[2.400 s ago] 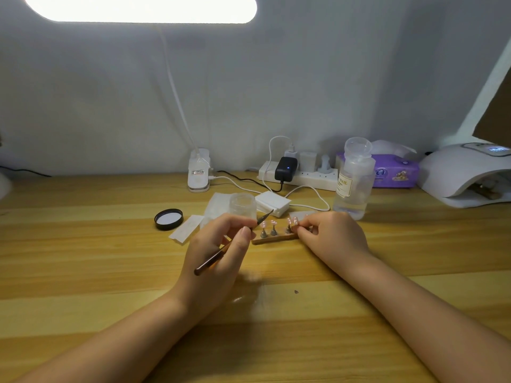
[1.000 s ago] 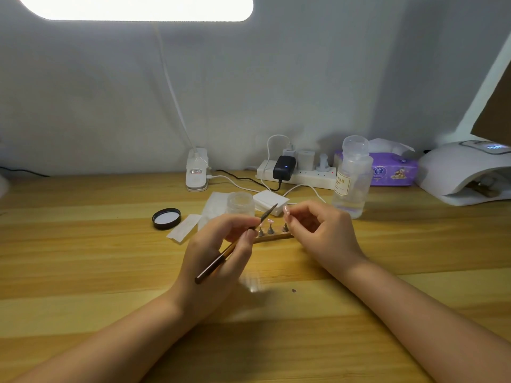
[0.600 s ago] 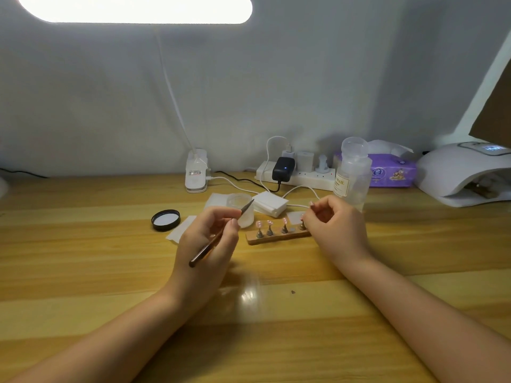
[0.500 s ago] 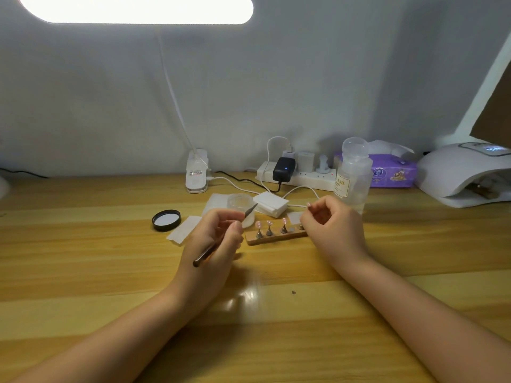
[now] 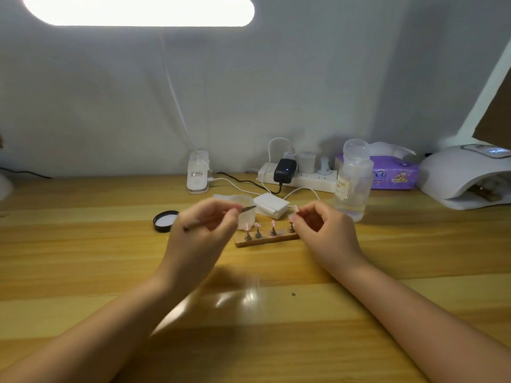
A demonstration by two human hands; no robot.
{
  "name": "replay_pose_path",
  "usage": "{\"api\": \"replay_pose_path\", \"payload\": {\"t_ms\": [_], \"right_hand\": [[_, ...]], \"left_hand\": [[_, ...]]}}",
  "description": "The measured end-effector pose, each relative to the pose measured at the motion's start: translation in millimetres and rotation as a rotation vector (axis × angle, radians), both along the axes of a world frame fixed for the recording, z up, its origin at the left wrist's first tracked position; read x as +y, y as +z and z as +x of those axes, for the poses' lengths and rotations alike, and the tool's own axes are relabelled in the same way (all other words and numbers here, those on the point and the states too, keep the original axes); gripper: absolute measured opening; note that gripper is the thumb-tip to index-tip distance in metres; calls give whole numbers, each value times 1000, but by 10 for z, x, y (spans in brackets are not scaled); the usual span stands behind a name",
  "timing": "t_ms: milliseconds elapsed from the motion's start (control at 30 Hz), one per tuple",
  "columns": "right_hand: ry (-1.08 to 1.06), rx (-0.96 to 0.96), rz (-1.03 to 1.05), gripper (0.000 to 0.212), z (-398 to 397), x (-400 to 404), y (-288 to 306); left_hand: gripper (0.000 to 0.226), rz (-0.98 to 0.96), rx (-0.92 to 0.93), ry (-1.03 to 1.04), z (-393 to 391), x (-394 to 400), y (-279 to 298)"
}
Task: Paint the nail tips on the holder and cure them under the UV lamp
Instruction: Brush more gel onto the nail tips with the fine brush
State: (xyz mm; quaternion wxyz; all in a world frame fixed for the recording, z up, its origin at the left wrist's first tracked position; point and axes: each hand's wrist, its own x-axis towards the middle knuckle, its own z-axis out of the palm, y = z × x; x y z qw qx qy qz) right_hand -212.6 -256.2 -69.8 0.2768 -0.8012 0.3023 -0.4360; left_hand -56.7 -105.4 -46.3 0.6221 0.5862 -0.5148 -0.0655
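My left hand (image 5: 203, 230) pinches the brush (image 5: 221, 217), its tip over the jar (image 5: 244, 210). My right hand (image 5: 322, 230) curls, fingertips seemingly pinching a nail tip (image 5: 296, 208) above the holder (image 5: 266, 239), which sits on the desk (image 5: 83, 272) between both hands. UV lamp (image 5: 467, 175) stands far right.

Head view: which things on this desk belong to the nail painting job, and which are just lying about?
In use:
brush in the left hand
nail tip in the right hand
wooden holder
UV lamp

Lying about:
power strip
tissue pack
black lid
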Motion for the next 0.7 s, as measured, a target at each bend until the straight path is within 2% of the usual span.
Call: {"api": "replay_pose_path", "payload": {"t_ms": [167,300,500,700], "right_hand": [[70,0,-43,6,14,30,-7],[95,-3,-62,9,13,36,-20],[94,4,-64,6,20,19,-30],[91,11,-65,5,24,11,-33]], "left_hand": [[20,-22,-76,208,272,-66,349],[12,201,-246,278,417,-255,562],[21,538,-390,236,410,-628,664],[20,681,-403,239,397,-760,603]]}}
